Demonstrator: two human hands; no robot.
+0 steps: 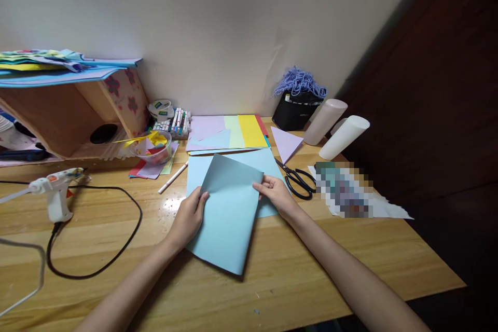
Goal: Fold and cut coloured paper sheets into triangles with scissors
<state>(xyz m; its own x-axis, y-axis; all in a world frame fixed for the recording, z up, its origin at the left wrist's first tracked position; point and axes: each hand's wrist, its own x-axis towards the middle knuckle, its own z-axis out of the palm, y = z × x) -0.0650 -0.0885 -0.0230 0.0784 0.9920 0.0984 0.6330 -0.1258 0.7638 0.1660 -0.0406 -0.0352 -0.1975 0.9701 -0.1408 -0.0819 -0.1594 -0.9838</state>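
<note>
A folded sheet of light blue paper [229, 212] is held up, tilted, above the wooden table. My left hand [189, 218] grips its left edge, thumb on the front face. At the upper right edge, my right hand [277, 194] pinches the paper between thumb and fingers. Beneath it lies another light blue sheet [272, 161], partly covered. Black-handled scissors [299, 182] rest just right of my right hand. A white marker [173, 178] lies beyond my left hand.
A glue gun [58, 194] with a looping black cord stands at left. Behind are coloured paper sheets [251, 132], a plastic bowl of scraps [155, 149] and a cardboard box [50, 119]. A lilac paper triangle [287, 142], black pen holder [296, 114] and white bottles [344, 137] stand or lie at right.
</note>
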